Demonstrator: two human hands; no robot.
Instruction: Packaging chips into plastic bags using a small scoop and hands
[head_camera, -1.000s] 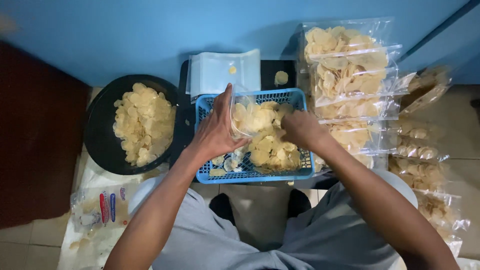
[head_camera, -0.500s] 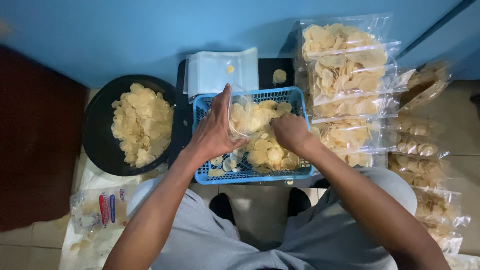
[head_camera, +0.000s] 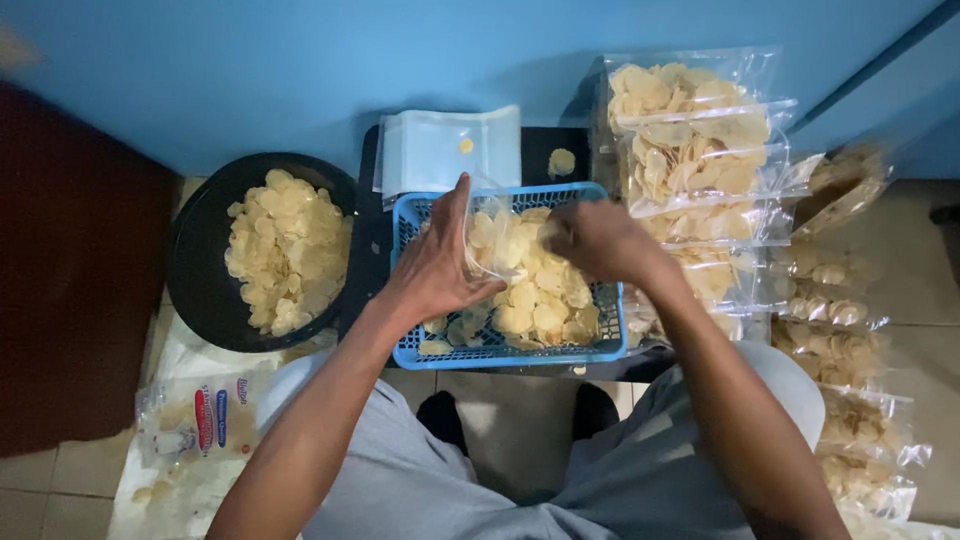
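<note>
My left hand holds the side of a clear plastic bag partly filled with pale round crackers, over a blue plastic basket that holds more of the same crackers. My right hand is at the bag's open mouth with its fingers curled around some crackers; it is blurred by motion. Both forearms reach forward from my lap, over grey trousers.
A black round pan of crackers sits left of the basket. A stack of empty clear bags lies behind it. Several filled cracker bags are piled at the right, down to the floor. A printed packet lies lower left.
My right hand has lifted from the crackers in the basket up to the mouth of the bag. My left hand has kept its hold on the bag.
</note>
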